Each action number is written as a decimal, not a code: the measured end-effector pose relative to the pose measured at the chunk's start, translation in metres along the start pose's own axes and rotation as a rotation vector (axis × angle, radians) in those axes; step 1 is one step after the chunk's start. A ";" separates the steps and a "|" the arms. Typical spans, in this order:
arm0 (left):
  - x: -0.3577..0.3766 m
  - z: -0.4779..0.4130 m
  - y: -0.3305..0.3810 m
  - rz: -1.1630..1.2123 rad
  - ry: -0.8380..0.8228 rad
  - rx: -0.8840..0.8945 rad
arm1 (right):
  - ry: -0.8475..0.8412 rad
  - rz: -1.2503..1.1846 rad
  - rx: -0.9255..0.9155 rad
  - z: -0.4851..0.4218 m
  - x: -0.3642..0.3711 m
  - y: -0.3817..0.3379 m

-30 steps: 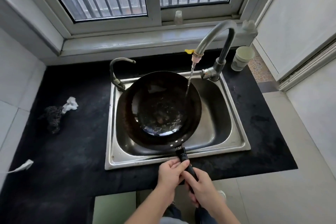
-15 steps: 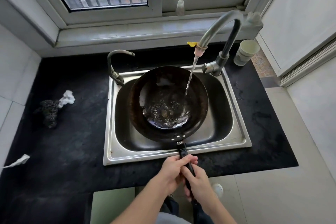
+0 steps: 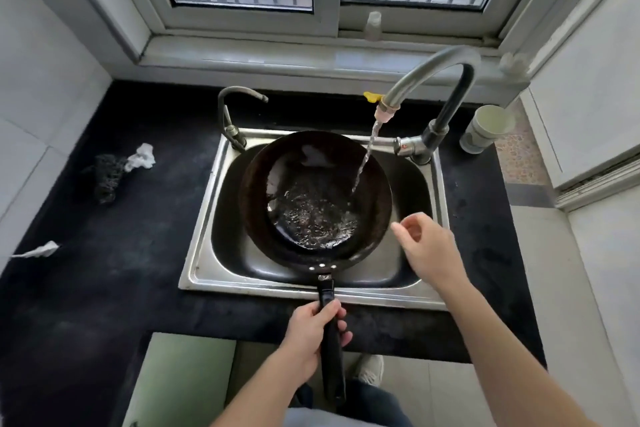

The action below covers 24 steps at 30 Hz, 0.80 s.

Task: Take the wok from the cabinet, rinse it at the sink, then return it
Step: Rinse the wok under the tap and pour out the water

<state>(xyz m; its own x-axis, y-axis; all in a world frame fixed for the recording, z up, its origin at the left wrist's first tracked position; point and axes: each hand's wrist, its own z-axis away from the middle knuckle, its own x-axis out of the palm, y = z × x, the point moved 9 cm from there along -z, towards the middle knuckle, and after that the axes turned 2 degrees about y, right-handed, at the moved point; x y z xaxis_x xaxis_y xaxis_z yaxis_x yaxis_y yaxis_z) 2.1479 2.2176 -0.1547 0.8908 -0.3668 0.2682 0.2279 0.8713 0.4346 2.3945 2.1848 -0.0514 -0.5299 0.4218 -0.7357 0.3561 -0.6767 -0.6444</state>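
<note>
the wok (image 3: 311, 198) sits in the steel sink (image 3: 204, 253), and water from the faucet (image 3: 436, 80) falls into it. the left hand (image 3: 311, 329) has its fingers closed around the black handle (image 3: 329, 322). the right hand (image 3: 429, 250) is above the sink's right side, fingers loosely open, holding nothing.

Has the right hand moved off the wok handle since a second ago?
Yes. The right hand has left the handle and risen up and right, open over the sink rim; only the left hand grips it.
</note>
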 end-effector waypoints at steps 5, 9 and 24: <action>0.003 0.004 0.001 0.003 0.079 0.044 | 0.188 -0.029 -0.069 -0.095 -0.040 -0.031; 0.004 0.005 0.001 0.012 0.119 0.075 | 0.201 0.031 -0.104 -0.137 -0.037 -0.054; 0.005 0.009 0.002 0.011 0.154 0.090 | 0.249 -0.023 -0.069 -0.154 -0.050 -0.032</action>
<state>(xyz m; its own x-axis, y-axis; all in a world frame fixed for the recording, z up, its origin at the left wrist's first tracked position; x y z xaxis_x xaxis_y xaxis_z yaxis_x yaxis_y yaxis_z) 2.1493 2.2144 -0.1452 0.9444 -0.2968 0.1416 0.1875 0.8398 0.5095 2.5284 2.2786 -0.0257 -0.3362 0.5780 -0.7436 0.4021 -0.6259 -0.6682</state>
